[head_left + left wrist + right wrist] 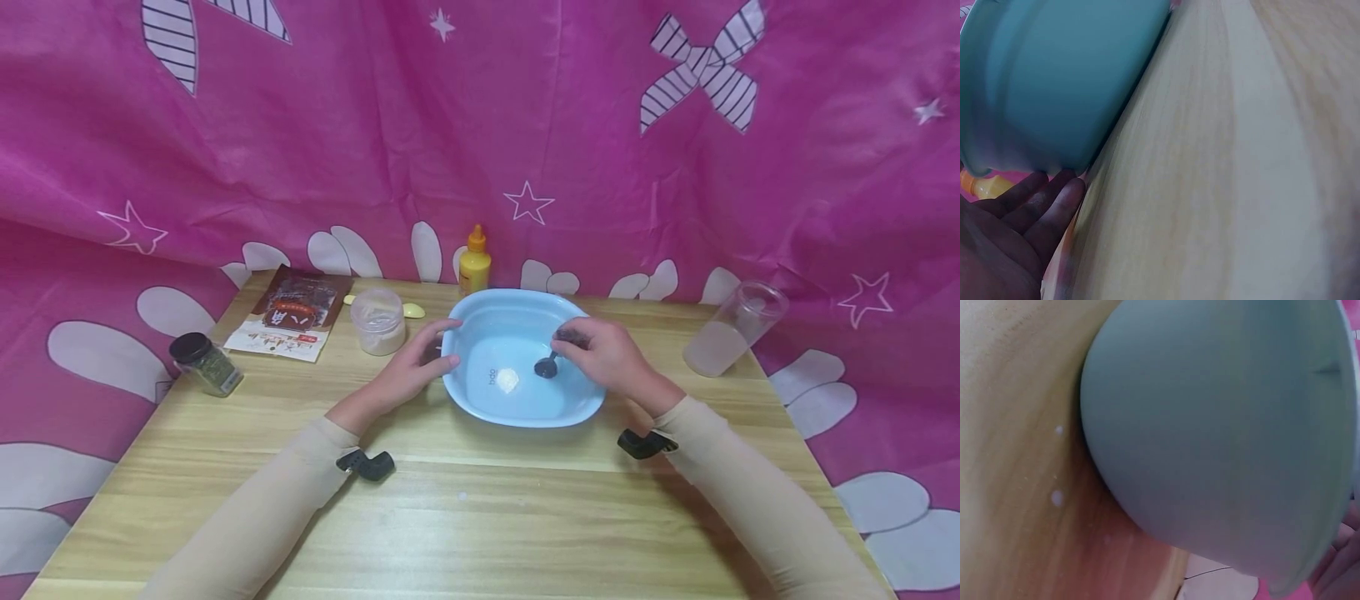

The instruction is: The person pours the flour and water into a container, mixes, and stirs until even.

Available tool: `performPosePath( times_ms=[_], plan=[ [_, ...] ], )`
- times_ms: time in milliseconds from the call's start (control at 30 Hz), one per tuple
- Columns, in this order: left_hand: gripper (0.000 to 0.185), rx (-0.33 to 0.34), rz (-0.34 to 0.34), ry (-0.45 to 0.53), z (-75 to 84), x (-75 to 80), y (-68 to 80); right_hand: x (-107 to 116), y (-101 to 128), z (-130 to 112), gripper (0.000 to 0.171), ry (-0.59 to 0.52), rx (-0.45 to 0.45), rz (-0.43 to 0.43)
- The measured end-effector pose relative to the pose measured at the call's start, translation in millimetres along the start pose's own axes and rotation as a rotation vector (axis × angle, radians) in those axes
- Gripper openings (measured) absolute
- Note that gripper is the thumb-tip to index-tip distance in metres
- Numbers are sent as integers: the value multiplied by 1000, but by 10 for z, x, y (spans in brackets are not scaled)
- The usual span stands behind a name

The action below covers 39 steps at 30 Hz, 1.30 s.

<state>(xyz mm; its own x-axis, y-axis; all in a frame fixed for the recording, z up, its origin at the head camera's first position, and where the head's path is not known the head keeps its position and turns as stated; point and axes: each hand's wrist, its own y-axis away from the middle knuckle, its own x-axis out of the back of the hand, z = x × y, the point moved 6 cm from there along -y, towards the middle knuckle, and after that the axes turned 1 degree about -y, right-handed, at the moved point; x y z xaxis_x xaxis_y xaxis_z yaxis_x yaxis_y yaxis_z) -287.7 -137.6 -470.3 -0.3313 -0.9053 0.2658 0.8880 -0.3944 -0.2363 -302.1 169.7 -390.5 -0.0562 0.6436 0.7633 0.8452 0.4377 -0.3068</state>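
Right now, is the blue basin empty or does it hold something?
Not empty. The blue basin holds a small white lump, and the right hand holds a dark spoon inside it.

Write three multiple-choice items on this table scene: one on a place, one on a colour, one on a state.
1. Where does the yellow bottle stand?
A. behind the basin
B. left of the spice jar
C. at the near table edge

2. What colour is the basin?
A. red
B. light blue
C. black

3. What is the right hand doing?
A. lying flat on the table
B. gripping the clear cup
C. holding a dark spoon in the basin

Key: 1 A, the bottle rises just past the far rim; 2 B, all views show pale blue; 3 C, its fingers pinch the spoon's handle, the bowl down inside.
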Motion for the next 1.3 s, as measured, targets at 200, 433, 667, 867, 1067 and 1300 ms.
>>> performPosePath(
  times_ms=[200, 433, 667, 867, 1067, 1300],
  plan=[
    [61, 1, 0, -6, -14, 1, 7, -24, -4, -126, 7, 33, 53, -139],
    [61, 12, 3, -15, -10, -15, 11, -156, -39, -278, 6, -53, 94, -330],
    [61, 10, 3, -13, -22, -28, 13, -202, -204, -197, 5, -106, 33, -293],
    [61, 6, -1, -9, -13, -26, 2, -129, -275, -27, 10, -112, -77, -217],
    [62, 20, -6, -17, -12, -3, -9, -121, -229, -90, 7, -110, -41, -280],
    [61, 24, -7, -7, 20, 2, -6, -178, -208, -377, 8, -105, 35, -319]
  ],
)
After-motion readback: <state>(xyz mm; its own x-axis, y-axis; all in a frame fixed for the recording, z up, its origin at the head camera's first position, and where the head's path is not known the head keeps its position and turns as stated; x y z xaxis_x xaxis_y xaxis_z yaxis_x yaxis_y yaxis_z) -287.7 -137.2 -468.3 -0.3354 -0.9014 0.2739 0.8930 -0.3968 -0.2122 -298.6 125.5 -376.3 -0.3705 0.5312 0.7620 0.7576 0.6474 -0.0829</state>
